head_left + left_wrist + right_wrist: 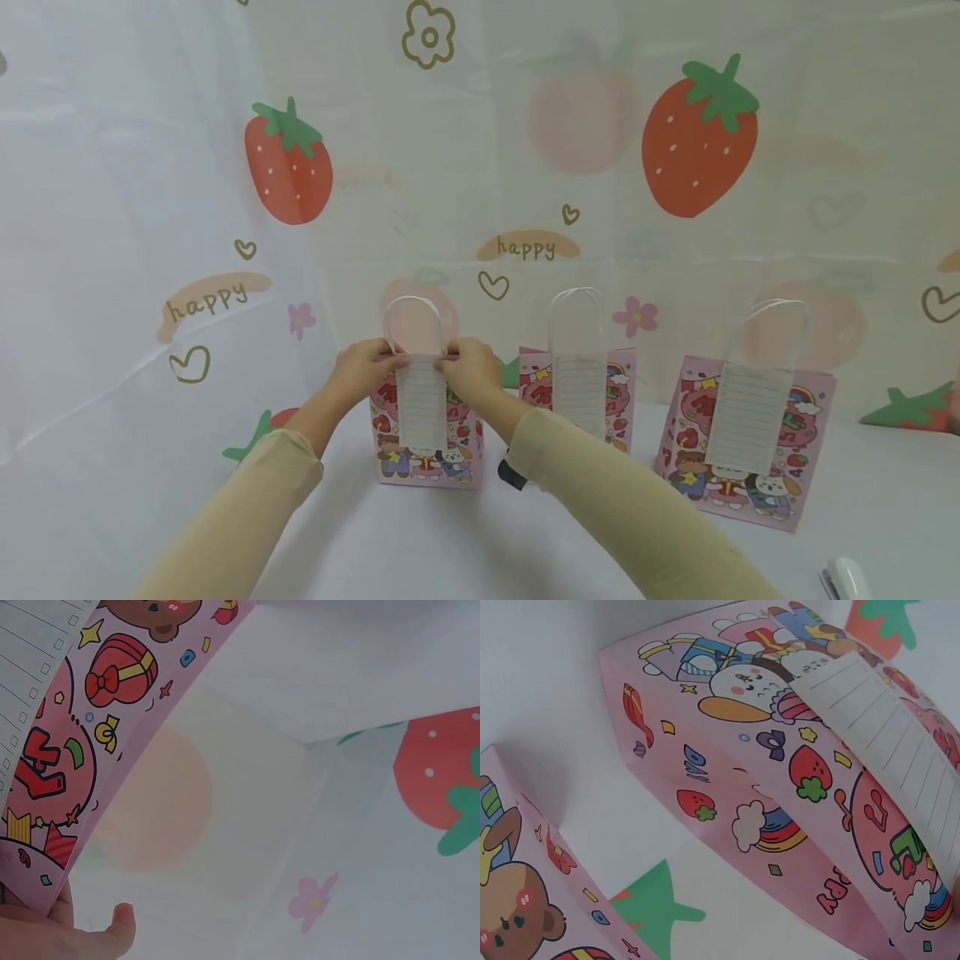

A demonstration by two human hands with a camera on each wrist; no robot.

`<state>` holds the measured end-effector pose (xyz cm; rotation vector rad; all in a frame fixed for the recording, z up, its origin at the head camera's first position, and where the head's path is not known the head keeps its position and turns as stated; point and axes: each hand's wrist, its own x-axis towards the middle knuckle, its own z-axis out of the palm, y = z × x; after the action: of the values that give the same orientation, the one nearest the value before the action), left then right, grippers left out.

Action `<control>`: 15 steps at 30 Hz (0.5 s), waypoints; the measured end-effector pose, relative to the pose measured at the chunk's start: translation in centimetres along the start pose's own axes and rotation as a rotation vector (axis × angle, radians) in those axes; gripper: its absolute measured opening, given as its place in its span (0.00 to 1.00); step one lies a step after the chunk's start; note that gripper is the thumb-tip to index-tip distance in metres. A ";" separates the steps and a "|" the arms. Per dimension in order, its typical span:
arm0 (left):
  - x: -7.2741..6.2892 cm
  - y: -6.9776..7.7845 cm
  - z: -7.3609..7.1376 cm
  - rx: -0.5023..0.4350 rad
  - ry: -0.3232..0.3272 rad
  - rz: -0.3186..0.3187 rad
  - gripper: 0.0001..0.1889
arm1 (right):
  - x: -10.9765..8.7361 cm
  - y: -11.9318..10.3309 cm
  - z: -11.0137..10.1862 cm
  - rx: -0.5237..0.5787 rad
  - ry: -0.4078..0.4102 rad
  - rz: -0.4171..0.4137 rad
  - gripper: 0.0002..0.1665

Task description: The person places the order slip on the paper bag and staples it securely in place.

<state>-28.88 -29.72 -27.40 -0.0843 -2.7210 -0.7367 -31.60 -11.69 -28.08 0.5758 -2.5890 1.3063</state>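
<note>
A pink paper gift bag point(465, 471) with cartoon animals stands upright on the white table, its white handle point(415, 300) arching up. Down its front hangs a lined paper strip point(422, 408), its top at the bag's rim. My left hand point(363, 368) pinches the rim at the strip's left corner, thumb in front. At the right corner my right hand point(472, 371) pinches likewise. In the left wrist view the left hand point(71, 937) is at the bag's top corner point(34, 881). The right wrist view shows the bag's side point(705, 795); most of the right hand is hidden there.
Two similar pink bags, one middle point(621, 400) and one right point(813, 433), stand to the right with lined strips and white handles. A white stapler-like object point(847, 577) lies at the lower right. Behind hangs a strawberry-print sheet point(480, 150).
</note>
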 end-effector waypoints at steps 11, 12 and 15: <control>-0.3 0.1 0.2 0.003 0.006 0.014 0.12 | -0.6 -0.1 -0.4 0.030 0.009 0.007 0.19; -0.3 0.2 0.1 0.004 0.005 0.014 0.12 | -0.9 -0.2 -0.6 0.029 0.015 -0.002 0.22; -0.3 0.4 0.0 0.003 -0.002 0.004 0.13 | -1.6 -0.3 -1.4 0.041 0.045 -0.054 0.23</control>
<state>-28.52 -29.38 -27.37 -0.0900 -2.7233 -0.7318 -30.03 -10.26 -27.59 0.6114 -2.4986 1.3417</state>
